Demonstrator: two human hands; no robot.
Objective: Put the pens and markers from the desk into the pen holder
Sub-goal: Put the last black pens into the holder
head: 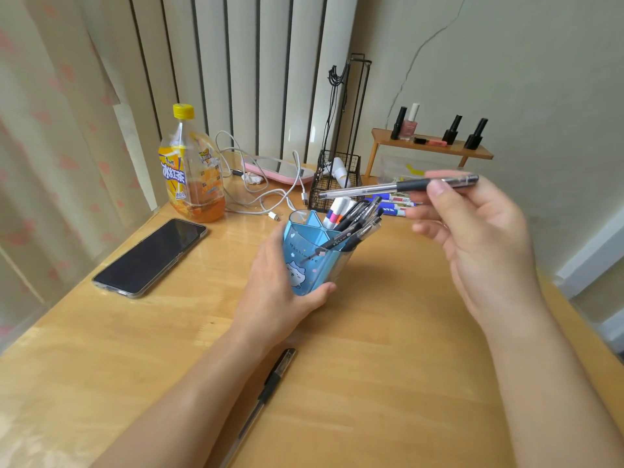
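The left hand wraps the blue pen holder on the bench, its fingers curled round the far side and the thumb pressed against the near wall beside the cartoon print. The holder leans toward the right hand. It is split into compartments: the ones nearest the left fingers look empty, while the one on the far-right side holds several black pens and white markers, all slanting out over the rim.

The right hand hovers above and to the right of the holder, its fingers pinching a clear pen with a black grip between thumb and forefinger. The pen lies nearly level, its tip pointing left over the holder's contents.

Just beyond the right fingers, blue-and-white markers lie on the bench. Another black pen lies on the bench beside the left forearm, nearer the camera.

A wire basket behind the holder contains white rolled items.
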